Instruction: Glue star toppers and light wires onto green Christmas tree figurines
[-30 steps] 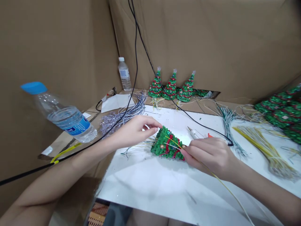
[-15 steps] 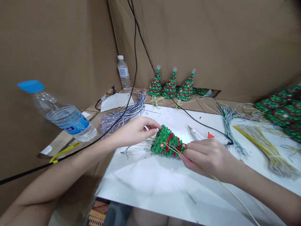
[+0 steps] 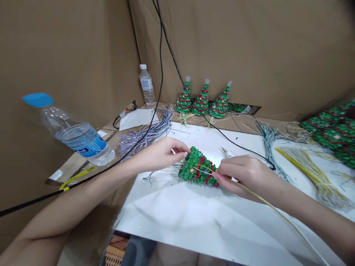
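Observation:
A small green Christmas tree (image 3: 188, 164) with red garland and gold balls lies on its side on the white board, its wires trailing left from its base. My left hand (image 3: 165, 152) grips the tree's base edge between thumb and fingertips. Pinched in my right hand (image 3: 244, 173) is a thin yellow-and-white wire (image 3: 273, 207). The wire's two split ends lie over the front of the tree, and its long tail runs down to the lower right. Just behind my right hand, a glue gun (image 3: 227, 153) is mostly hidden, with its metal tip showing.
Three finished-looking trees (image 3: 202, 99) stand at the back. Bundles of yellow wires (image 3: 313, 173), green wires (image 3: 269, 147) and purple-tipped wires (image 3: 135, 140) lie around the white board (image 3: 166, 221). Water bottles (image 3: 83, 138) stand left. A black cable (image 3: 163, 59) hangs across.
My right hand has lifted slightly and shifted right, still pinching the wire, and now covers more of the glue gun. My left hand stays at the tree's base.

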A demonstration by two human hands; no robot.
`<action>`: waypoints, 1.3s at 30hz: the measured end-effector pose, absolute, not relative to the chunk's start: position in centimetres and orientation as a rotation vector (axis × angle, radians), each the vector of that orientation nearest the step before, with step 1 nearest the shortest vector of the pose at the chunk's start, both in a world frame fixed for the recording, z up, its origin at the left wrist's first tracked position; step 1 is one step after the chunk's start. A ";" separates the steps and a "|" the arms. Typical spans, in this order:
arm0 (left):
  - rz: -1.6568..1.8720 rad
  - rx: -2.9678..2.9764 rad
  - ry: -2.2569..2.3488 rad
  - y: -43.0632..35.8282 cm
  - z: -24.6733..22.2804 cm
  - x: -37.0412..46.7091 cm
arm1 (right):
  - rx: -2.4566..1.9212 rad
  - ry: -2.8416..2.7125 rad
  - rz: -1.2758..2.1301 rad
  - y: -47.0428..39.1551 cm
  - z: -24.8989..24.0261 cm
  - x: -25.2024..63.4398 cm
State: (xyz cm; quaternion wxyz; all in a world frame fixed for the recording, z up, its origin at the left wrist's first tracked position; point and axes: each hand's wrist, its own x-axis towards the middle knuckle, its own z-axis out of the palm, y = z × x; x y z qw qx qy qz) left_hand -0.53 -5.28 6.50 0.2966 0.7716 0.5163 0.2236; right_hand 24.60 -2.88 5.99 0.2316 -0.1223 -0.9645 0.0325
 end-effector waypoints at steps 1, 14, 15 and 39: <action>0.589 2.051 1.374 -5.3 6.5 -0.5 | -0.368 -2.636 0.102 -2.9 6.0 24.5; 0.562 2.044 1.355 -5.3 6.4 -0.4 | -0.477 -2.433 0.580 -2.9 5.1 22.9; 0.561 2.047 1.349 -5.3 6.4 -0.4 | -0.452 -2.437 0.541 -2.9 4.8 22.9; 0.398 1.988 1.285 -4.8 5.4 -0.9 | -0.208 -2.573 0.067 -3.4 3.3 22.3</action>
